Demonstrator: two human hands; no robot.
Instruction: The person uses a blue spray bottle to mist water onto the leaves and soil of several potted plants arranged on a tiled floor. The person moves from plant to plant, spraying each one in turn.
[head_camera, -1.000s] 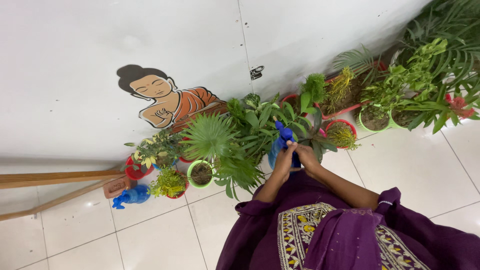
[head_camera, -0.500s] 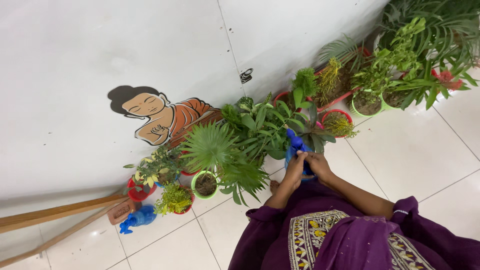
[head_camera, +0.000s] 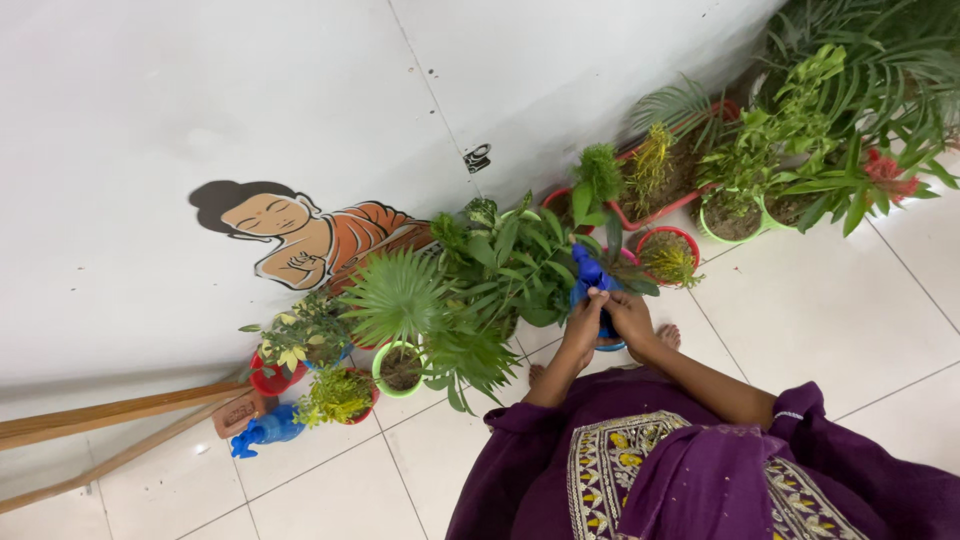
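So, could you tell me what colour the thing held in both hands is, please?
The cloth-like object is bright blue, seen in the head view.

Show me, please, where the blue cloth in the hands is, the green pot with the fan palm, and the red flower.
blue cloth (head_camera: 590, 272): head view, on its upper fold above the hands.
green pot (head_camera: 383, 384): head view, on its rim.
red flower (head_camera: 885, 170): head view, on the bloom.

Blue cloth (head_camera: 592, 272), purple dress (head_camera: 700, 470) with yellow patterned trim, green plants in red pot (head_camera: 272, 380) and green pot (head_camera: 395, 375), white floor tiles (head_camera: 800, 320)
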